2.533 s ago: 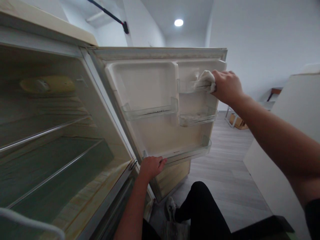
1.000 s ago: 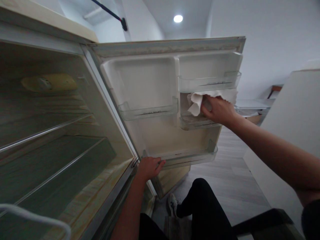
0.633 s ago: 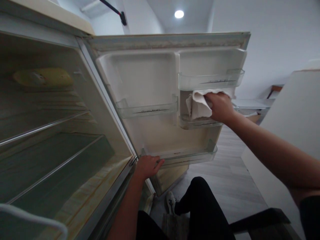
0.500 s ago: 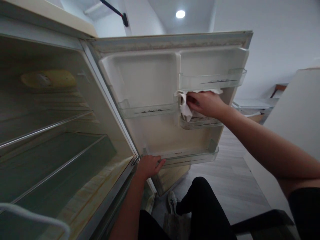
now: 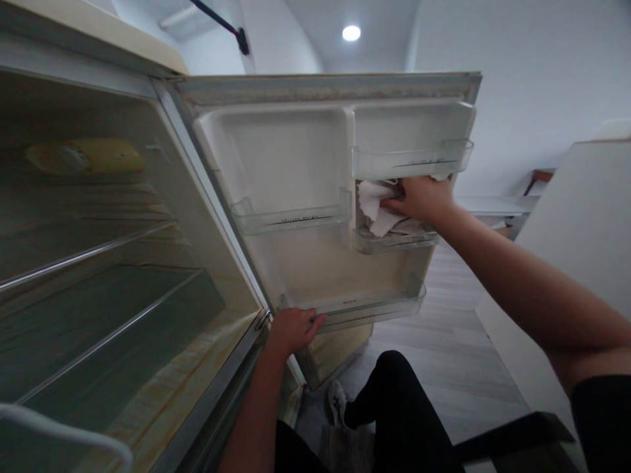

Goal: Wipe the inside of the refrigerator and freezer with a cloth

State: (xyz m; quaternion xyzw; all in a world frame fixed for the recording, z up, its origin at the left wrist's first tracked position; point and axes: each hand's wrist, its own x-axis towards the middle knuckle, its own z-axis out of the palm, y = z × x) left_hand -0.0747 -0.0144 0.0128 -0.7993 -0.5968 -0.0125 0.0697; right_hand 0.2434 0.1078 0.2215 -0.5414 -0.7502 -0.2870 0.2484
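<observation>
My right hand is closed on a crumpled white cloth, pressed inside the small middle-right compartment of the open fridge door. Below the cloth is that compartment's clear door bin. My left hand grips the left end of the long bottom door bin, its fingers over the rim. Another clear bin hangs at the door's left, and one more at the upper right. The fingertips within the cloth are partly hidden.
To the left stands the fridge interior with glass shelves, a yellowed lamp cover and a white curved bar in front. A white panel rises at the right. My black-clad knee is under the door.
My right hand has shifted slightly right and deeper into the compartment, and the cloth is bunched differently. The door has swung a little. My left hand stays on the bottom bin.
</observation>
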